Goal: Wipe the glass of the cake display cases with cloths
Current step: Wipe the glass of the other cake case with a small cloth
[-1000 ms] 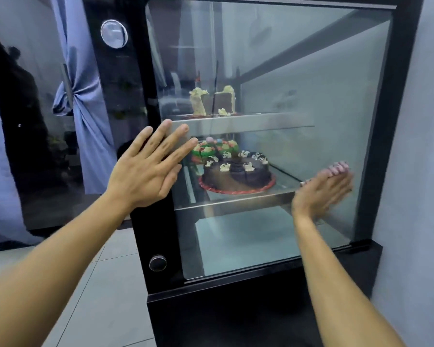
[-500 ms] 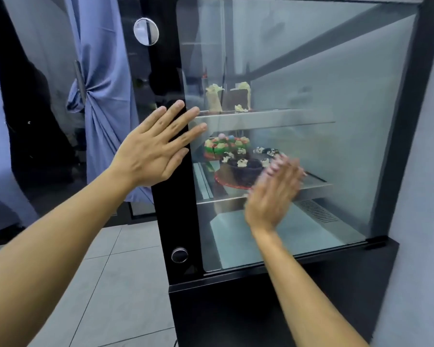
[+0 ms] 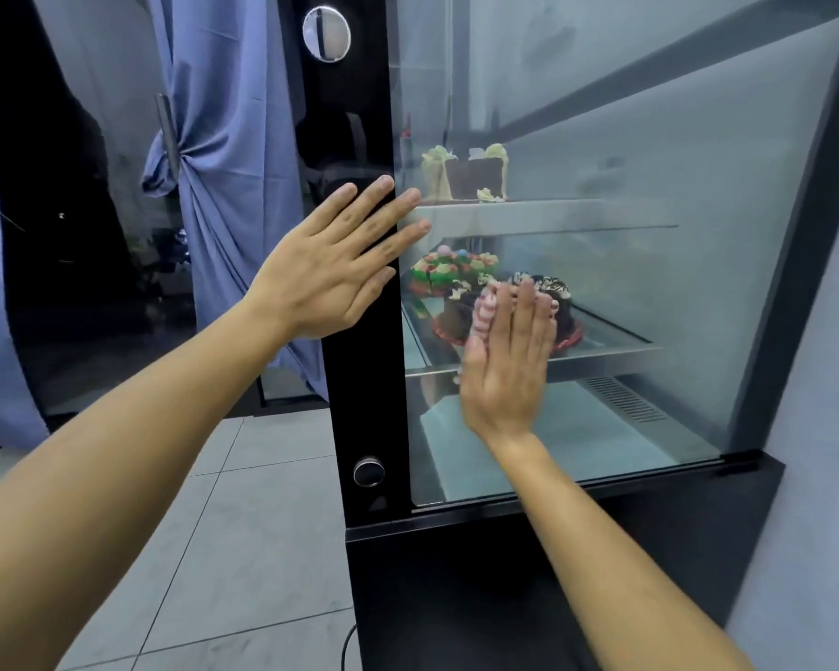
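Note:
The side glass (image 3: 650, 307) of a black-framed cake display case fills the right half of the view. My right hand (image 3: 504, 370) lies flat against this pane low on its left side, fingers straight and pointing up. It presses a pink-and-white striped cloth (image 3: 484, 309) to the glass, and only a strip of the cloth shows beside my index finger. My left hand (image 3: 330, 278) rests open on the case's black corner post (image 3: 364, 404), fingertips reaching onto the glass edge.
Inside, cake slices (image 3: 466, 174) stand on the upper shelf; a colourful cake (image 3: 449, 268) and a chocolate cake (image 3: 560, 302) sit on the middle shelf. A knotted blue curtain (image 3: 224, 138) hangs at left. A pale wall (image 3: 819, 477) closes the right side. Tiled floor (image 3: 243, 549) lies below.
My right hand has slid leftward across the glass with the cloth, from the pane's right side to its left part. My left hand stays on the corner post.

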Available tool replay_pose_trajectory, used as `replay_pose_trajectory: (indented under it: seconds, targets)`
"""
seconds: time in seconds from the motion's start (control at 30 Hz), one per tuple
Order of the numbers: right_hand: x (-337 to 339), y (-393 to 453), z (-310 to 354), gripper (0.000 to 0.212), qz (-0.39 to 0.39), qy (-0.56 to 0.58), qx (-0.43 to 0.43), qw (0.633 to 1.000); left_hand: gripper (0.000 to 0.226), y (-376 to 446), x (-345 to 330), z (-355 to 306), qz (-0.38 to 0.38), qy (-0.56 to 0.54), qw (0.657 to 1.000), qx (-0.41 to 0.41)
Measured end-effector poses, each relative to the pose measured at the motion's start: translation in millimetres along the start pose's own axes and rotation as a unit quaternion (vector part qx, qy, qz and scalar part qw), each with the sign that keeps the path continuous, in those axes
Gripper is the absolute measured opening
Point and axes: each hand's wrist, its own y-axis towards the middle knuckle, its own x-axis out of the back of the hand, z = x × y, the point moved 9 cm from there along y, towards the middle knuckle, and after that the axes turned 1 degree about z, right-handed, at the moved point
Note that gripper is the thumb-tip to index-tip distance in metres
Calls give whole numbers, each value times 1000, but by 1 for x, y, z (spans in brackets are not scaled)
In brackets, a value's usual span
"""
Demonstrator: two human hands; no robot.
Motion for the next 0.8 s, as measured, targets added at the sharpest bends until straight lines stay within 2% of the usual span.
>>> replay_pose_trajectory:
  seconds: [0.03,0.07,0.13,0.17,0.23,0.27,0.33,0.4,0.47,0.53,0.57,0.6,0.63,0.7,0.73,0.8]
  targets:
    - [-3,0,20,61,-1,13,-24,1000,57,-1,0,0,2,-2,1000,-2]
    - [-10,-6,47,61,11,28,2,1000,56,-1,0,1,3,-2,1000,-3]
    - [-32,-49,100,58,80,72,149,983,56,-2,1,2,4,-2,1000,-1]
    - [-42,-82,116,58,122,83,238,960,56,-2,1,2,3,-2,1000,0]
    - [-47,-142,114,59,172,79,373,908,56,-2,2,1,3,0,1000,2]
    - [-46,-155,99,59,181,71,404,894,56,-2,2,1,3,1,1000,3]
    - [-36,-148,57,63,177,46,419,889,56,-2,2,0,4,1,1000,5]
    - [-21,-104,13,66,129,5,370,920,57,-2,0,-1,6,0,1000,11]
    - [-8,-39,-21,59,75,-17,205,976,57,-2,0,-2,1,1,1000,23]
    - [-1,-4,-14,59,28,-5,41,999,57,-1,0,-2,-1,-3,1000,25]
    - [-5,-3,8,59,27,4,26,999,57,-1,1,-2,-1,-6,1000,24]
    - [-13,-13,40,59,44,15,70,996,57,-1,1,-1,1,-7,1000,22]
    - [-23,-35,75,58,78,33,153,985,57,-1,1,-1,4,-8,1000,21]
    - [-44,-103,122,59,164,57,325,930,57,-1,1,0,6,-9,1000,23]
    - [-51,-134,126,59,194,54,379,904,57,-1,0,-1,7,-8,1000,24]
    - [-52,-159,107,58,208,46,414,885,57,-2,0,-2,9,-9,1000,23]
